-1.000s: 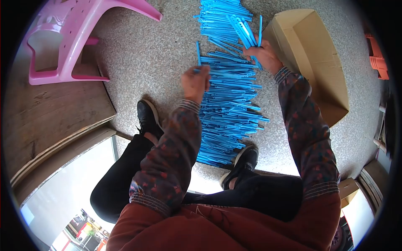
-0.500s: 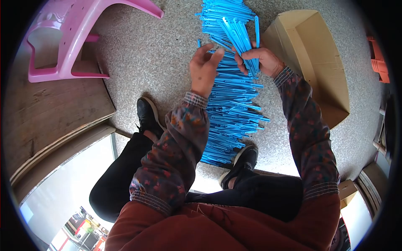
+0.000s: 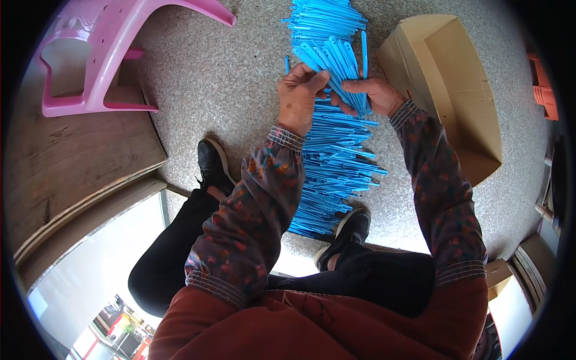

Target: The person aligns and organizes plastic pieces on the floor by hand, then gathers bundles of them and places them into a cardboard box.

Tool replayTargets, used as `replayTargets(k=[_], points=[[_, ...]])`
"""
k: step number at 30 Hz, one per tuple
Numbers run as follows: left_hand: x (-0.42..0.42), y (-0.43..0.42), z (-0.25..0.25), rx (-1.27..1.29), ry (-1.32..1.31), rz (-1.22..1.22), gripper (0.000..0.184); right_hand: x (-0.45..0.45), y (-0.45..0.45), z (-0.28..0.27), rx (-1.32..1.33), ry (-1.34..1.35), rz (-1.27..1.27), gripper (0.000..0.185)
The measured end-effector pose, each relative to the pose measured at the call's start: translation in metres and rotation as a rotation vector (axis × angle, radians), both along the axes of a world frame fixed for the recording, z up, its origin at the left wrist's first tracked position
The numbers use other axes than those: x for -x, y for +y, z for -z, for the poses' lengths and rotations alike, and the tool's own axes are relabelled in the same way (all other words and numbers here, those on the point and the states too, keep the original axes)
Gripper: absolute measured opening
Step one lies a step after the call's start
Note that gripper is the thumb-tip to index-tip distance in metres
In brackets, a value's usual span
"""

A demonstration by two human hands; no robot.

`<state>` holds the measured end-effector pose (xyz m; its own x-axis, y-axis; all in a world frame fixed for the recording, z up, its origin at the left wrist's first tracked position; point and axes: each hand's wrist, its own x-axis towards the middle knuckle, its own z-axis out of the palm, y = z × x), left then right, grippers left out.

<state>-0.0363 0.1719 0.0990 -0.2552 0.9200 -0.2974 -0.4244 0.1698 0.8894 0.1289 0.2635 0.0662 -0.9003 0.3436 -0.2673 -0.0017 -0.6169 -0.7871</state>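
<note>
Thin blue plastic strips [image 3: 339, 63] with small holes near their ends are fanned out in a bundle between my hands. My right hand [image 3: 379, 95] grips the bundle with the thumb across it, and one strip stands apart near its fingers. At the bundle's left side, my left hand [image 3: 297, 99] is closed, thumb against fingers, on the outer strips; its fingertips are partly hidden. Beneath both hands, a long pile of the same strips [image 3: 333, 159] lies on the floor, stretching from the top of the view down to my shoe.
An open cardboard box [image 3: 462, 90] stands right of the pile. A pink plastic stool [image 3: 99, 60] is at the upper left, by a wooden board [image 3: 90, 144]. My black shoes [image 3: 213, 162] are beside the pile. Orange plastic [image 3: 543, 90] shows at the right edge.
My left hand has moved up and right to the bundle and closed on its left side. The strips are fanned further left and sit slightly lower.
</note>
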Motion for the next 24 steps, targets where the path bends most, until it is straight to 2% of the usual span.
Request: replayTargets(k=[2,5,8,11,17,20,24], points=[[-0.007,-0.001,-0.015,-0.01,-0.012,-0.003,0.015,0.001,0.002,0.004,-0.055,0.015,-0.015,0.034],[-0.012,-0.002,-0.014,0.012,0.04,0.054,0.015,0.003,0.003,0.008,-0.098,0.036,-0.042,0.035],[-0.007,-0.002,0.0,0.086,-0.017,0.026,0.014,0.003,-0.001,0.0,-0.113,-0.017,-0.048,0.038],[-0.005,-0.005,0.011,0.067,-0.131,-0.009,0.014,0.004,-0.007,-0.007,-0.062,-0.051,-0.002,0.041],[-0.01,-0.005,0.02,-0.033,-0.171,-0.13,0.009,0.004,-0.007,0.002,-0.058,-0.098,0.084,0.049],[-0.012,-0.005,0.027,-0.056,-0.218,-0.174,0.011,0.004,-0.005,0.003,-0.111,-0.137,0.092,0.052],[-0.005,-0.01,0.029,0.014,-0.212,-0.082,0.021,0.009,-0.009,-0.002,-0.258,-0.176,0.061,0.046]])
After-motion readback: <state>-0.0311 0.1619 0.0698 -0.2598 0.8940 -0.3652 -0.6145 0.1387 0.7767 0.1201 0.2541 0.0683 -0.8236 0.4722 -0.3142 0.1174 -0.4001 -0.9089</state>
